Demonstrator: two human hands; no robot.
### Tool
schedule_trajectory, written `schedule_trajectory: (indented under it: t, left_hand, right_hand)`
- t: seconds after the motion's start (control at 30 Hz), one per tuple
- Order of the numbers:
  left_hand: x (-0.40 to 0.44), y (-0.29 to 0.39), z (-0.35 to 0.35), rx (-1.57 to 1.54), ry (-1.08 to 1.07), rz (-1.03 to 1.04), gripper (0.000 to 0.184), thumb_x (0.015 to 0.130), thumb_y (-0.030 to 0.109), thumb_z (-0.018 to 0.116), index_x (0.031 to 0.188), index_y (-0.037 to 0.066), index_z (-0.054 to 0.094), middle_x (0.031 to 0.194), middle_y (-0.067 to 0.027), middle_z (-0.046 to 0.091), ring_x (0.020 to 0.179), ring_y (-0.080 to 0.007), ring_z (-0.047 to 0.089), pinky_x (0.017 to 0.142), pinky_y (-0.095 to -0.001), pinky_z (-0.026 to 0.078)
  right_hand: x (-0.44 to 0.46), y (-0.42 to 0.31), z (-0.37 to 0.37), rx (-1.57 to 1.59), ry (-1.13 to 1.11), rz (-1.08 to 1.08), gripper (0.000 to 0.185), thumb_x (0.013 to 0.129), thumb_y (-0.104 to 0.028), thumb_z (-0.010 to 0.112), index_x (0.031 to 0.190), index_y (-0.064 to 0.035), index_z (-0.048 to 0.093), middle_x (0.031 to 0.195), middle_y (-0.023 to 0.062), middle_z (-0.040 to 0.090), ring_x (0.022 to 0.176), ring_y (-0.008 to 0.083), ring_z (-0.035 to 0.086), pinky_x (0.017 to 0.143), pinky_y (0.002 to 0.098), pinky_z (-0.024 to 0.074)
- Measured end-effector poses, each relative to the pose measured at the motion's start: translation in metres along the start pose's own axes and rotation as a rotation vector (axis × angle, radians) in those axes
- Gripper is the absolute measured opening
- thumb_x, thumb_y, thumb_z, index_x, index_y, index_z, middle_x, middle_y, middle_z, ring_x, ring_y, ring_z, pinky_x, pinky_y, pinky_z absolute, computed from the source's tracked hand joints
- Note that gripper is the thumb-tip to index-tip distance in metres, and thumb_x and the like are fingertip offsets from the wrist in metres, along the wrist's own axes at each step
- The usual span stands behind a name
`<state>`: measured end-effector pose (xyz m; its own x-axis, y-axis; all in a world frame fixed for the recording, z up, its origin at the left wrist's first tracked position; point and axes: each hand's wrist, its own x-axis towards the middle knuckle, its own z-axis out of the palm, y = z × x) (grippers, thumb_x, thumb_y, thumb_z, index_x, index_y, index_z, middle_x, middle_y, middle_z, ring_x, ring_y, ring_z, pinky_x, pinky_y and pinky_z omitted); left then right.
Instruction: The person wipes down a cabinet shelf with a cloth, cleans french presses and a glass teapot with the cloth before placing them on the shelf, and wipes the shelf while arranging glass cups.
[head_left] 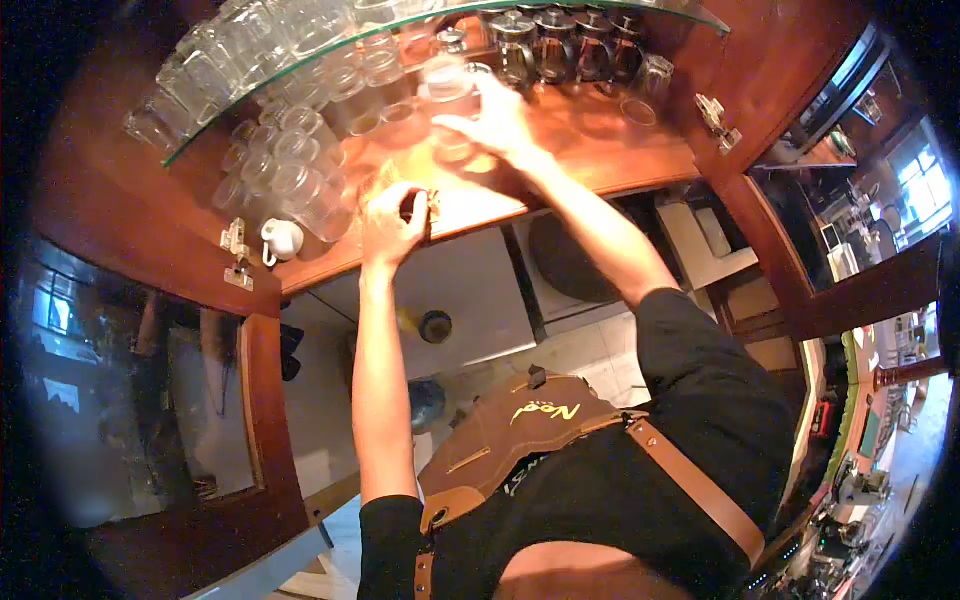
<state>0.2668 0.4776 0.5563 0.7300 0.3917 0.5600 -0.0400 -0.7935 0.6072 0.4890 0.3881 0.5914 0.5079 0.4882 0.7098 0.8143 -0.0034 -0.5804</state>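
Note:
My right hand is over the lit wooden cabinet shelf, with its thumb and fingers around the right side of a clear glass jar. Glare and blur soften the jar's outline. Close to the shelf's front edge, my left hand is curled, thumb toward the fingers, around a small brownish thing that I cannot make out. Glass jars stand in a cluster left of my hands.
Glasses line a curved glass shelf above. Dark-bodied presses stand at the back right. A white cup is at the shelf's left end. Open glazed doors flank both sides.

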Motion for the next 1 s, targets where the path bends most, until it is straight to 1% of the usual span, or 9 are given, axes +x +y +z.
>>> schedule_trajectory:
  t: [0.13, 0.3, 0.5, 0.67, 0.77, 0.8, 0.9, 0.97, 1.0]
  left_hand:
    - [0.002, 0.004, 0.001, -0.017, 0.008, -0.005, 0.012, 0.091, 0.01, 0.065, 0.094, 0.0, 0.072, 0.085, -0.0107, 0.074, 0.075, -0.0177, 0.072, 0.07, -0.0295, 0.057]
    - [0.006, 0.001, 0.002, -0.023, -0.012, -0.024, 0.013, 0.09, 0.012, 0.067, 0.094, 0.0, 0.071, 0.083, -0.0115, 0.074, 0.075, -0.0191, 0.072, 0.071, -0.0306, 0.056]
    - [0.004, -0.003, 0.001, -0.008, -0.023, -0.017, 0.012, 0.09, 0.011, 0.068, 0.096, 0.001, 0.071, 0.086, -0.0116, 0.073, 0.079, -0.0197, 0.071, 0.073, -0.0308, 0.055]
    - [-0.004, -0.003, 0.002, -0.035, 0.293, 0.156, 0.015, 0.088, 0.006, 0.064, 0.102, 0.001, 0.069, 0.098, -0.0138, 0.072, 0.087, -0.0254, 0.07, 0.079, -0.0335, 0.056]
    - [-0.013, 0.008, -0.005, 0.218, 0.549, 0.296, 0.026, 0.085, 0.004, 0.063, 0.11, 0.0, 0.066, 0.106, -0.0165, 0.069, 0.101, -0.0349, 0.065, 0.095, -0.0415, 0.05]
    - [-0.018, 0.019, -0.013, 0.198, 0.599, 0.243, 0.029, 0.084, 0.005, 0.064, 0.112, 0.0, 0.066, 0.111, -0.0175, 0.067, 0.109, -0.0387, 0.061, 0.103, -0.0455, 0.043]
    - [-0.026, 0.018, -0.031, 0.282, 0.905, 0.184, 0.049, 0.083, 0.009, 0.069, 0.128, -0.003, 0.054, 0.132, -0.0206, 0.054, 0.128, -0.0371, 0.047, 0.111, -0.0479, 0.033]
    - [-0.024, 0.006, -0.05, 0.437, 0.932, 0.044, 0.077, 0.082, 0.014, 0.079, 0.144, -0.002, 0.036, 0.141, -0.0187, 0.044, 0.133, -0.0336, 0.041, 0.113, -0.0443, 0.032]
    - [-0.023, -0.003, -0.055, 0.382, 0.909, -0.018, 0.081, 0.081, 0.015, 0.081, 0.146, -0.001, 0.035, 0.141, -0.0187, 0.044, 0.133, -0.0337, 0.041, 0.113, -0.044, 0.032]
  right_hand:
    - [-0.03, 0.023, -0.122, -0.229, 0.209, -0.007, 0.063, 0.068, -0.044, 0.088, 0.11, -0.0043, 0.064, 0.105, 0.0132, 0.07, 0.097, 0.0275, 0.069, 0.086, 0.0403, 0.0559]
    - [-0.061, 0.093, -0.215, -0.36, 0.368, 0.238, 0.069, 0.07, -0.039, 0.089, 0.119, 0.0007, 0.059, 0.112, 0.0194, 0.068, 0.098, 0.0313, 0.068, 0.086, 0.0412, 0.0555]
    - [-0.075, 0.117, -0.239, -0.441, 0.46, 0.213, 0.07, 0.071, -0.04, 0.088, 0.12, 0.0012, 0.059, 0.109, 0.02, 0.069, 0.096, 0.0336, 0.068, 0.085, 0.0429, 0.0548]
    - [-0.075, 0.122, -0.233, -0.424, 0.487, 0.22, 0.064, 0.072, -0.04, 0.087, 0.117, -0.0013, 0.063, 0.108, 0.0195, 0.069, 0.098, 0.0344, 0.066, 0.088, 0.0426, 0.0517]
    - [-0.075, 0.129, -0.225, -0.404, 0.514, 0.203, 0.066, 0.073, -0.039, 0.087, 0.12, -0.0002, 0.063, 0.11, 0.0177, 0.069, 0.102, 0.034, 0.065, 0.091, 0.0429, 0.051]
    - [-0.077, 0.139, -0.225, -0.4, 0.514, 0.179, 0.072, 0.073, -0.04, 0.087, 0.125, 0.0011, 0.06, 0.114, 0.0196, 0.067, 0.106, 0.0348, 0.064, 0.093, 0.0432, 0.0504]
    - [-0.087, 0.133, -0.212, -0.463, 0.565, 0.245, 0.085, 0.075, -0.04, 0.087, 0.137, 0.0034, 0.05, 0.13, 0.0246, 0.058, 0.118, 0.0359, 0.057, 0.101, 0.0427, 0.0464]
    - [-0.094, 0.108, -0.196, -0.446, 0.704, 0.115, 0.081, 0.079, -0.034, 0.086, 0.139, 0.0023, 0.047, 0.131, 0.0227, 0.055, 0.121, 0.0339, 0.053, 0.105, 0.0426, 0.0425]
    - [-0.098, 0.091, -0.184, -0.385, 0.704, 0.025, 0.067, 0.083, -0.027, 0.082, 0.135, 0.0019, 0.051, 0.126, 0.0193, 0.056, 0.119, 0.032, 0.053, 0.105, 0.0432, 0.0411]
